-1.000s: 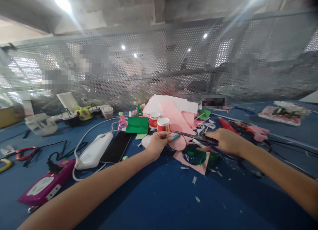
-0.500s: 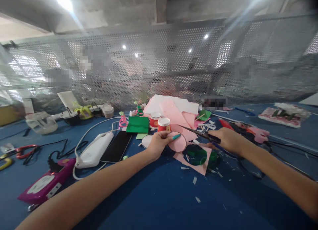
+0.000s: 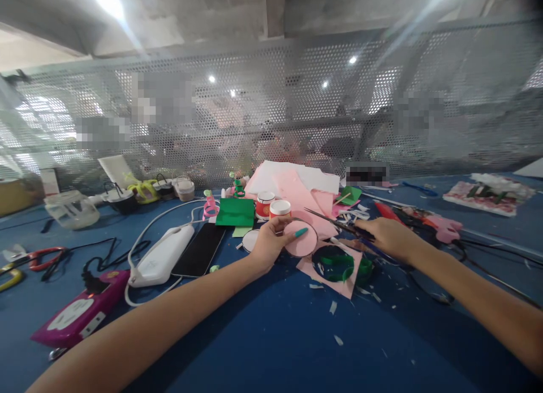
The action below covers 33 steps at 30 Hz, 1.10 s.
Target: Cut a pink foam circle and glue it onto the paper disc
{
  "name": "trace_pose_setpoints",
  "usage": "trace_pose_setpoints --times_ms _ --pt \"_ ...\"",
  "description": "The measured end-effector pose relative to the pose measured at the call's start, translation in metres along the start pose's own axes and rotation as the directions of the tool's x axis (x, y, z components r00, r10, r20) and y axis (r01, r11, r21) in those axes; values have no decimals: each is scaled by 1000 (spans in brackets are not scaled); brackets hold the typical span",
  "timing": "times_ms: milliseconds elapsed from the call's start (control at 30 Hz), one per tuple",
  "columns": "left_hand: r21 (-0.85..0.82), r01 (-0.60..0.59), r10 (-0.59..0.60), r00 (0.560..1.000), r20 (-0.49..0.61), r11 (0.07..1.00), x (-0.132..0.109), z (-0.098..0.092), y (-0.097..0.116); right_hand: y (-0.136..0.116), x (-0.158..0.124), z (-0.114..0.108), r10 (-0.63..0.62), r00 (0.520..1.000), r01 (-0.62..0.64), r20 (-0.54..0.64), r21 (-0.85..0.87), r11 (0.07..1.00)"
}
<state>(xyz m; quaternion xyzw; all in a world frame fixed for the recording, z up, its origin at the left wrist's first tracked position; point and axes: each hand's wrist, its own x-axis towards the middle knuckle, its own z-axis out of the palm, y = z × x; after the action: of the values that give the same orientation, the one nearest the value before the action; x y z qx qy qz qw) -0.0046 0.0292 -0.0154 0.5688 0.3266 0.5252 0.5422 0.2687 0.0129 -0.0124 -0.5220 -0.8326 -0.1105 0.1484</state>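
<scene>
Between thumb and fingers, my left hand (image 3: pixel 271 243) pinches a pink paper circle (image 3: pixel 302 241) with a dark outline along its edge. My right hand (image 3: pixel 388 240) is closed round the handles of a pair of scissors (image 3: pixel 339 222), whose blades point left, parted slightly, just beyond the circle's upper right edge. Below them lies a pink paper scrap (image 3: pixel 350 277) with a round hole, beside curled green strips (image 3: pixel 362 268). Two red-and-white paper cups (image 3: pixel 280 208) stand behind my left hand. A white disc (image 3: pixel 250 241) lies left of that hand, partly hidden.
A black phone (image 3: pixel 199 250), a white power bank (image 3: pixel 161 257) with a cable and a purple power strip (image 3: pixel 80 314) lie at left. Pink and white sheets (image 3: pixel 297 181) are piled at the back. Small paper offcuts (image 3: pixel 334 308) litter the blue table. A glue gun (image 3: pixel 388 212) lies right.
The pink circle has turned slightly and shifted a little up in my left hand. The scissors' blades have parted more and stand slightly higher.
</scene>
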Motion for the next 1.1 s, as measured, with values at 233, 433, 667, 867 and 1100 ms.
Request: trace_pose_setpoints --times_ms 233,433,667,867,1100 --pt "-31 -82 83 996 29 996 0 -2 -3 -11 -1 -2 26 999 -25 21 -35 999" --pt "56 -79 79 997 3 995 -1 -3 -1 -25 -1 -10 78 997 -78 0 -31 996" --pt "-37 -65 67 997 43 997 -2 -2 2 -27 -1 -14 113 993 -115 -37 -52 992" --pt "-2 -79 79 997 -3 997 -4 -3 1 -30 -1 -15 125 992 -125 -11 -39 991" --pt "52 -120 121 993 -11 991 -3 -4 0 -36 -1 -16 171 985 -171 -1 -103 980"
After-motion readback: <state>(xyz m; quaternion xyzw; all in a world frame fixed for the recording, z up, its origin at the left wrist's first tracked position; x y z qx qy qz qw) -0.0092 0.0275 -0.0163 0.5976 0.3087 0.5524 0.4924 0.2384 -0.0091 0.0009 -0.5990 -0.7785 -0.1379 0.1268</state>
